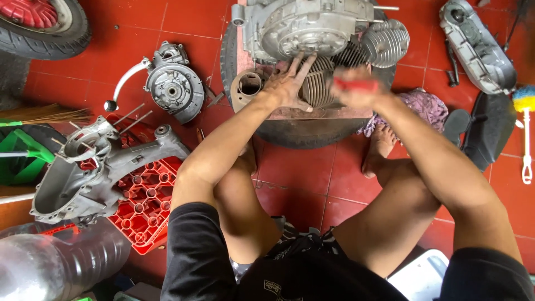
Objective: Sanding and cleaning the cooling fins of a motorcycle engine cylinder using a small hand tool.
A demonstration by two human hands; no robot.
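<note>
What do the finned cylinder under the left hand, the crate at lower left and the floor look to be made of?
Finned cylinder: cast metal by its look, dull dark grey, with thin parallel ribs. Crate: moulded plastic, glossy red with an open grid of round cells. Floor: glazed red tiles, square with pale joints and a slight sheen. Left hand rests on the cylinder.

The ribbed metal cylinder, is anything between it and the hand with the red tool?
Nothing visible blocks it. The right hand, blurred and gripping a red tool, is right beside the ribbed metal cylinder. The left hand lies flat on the cylinder's other side, out of the way.
</note>
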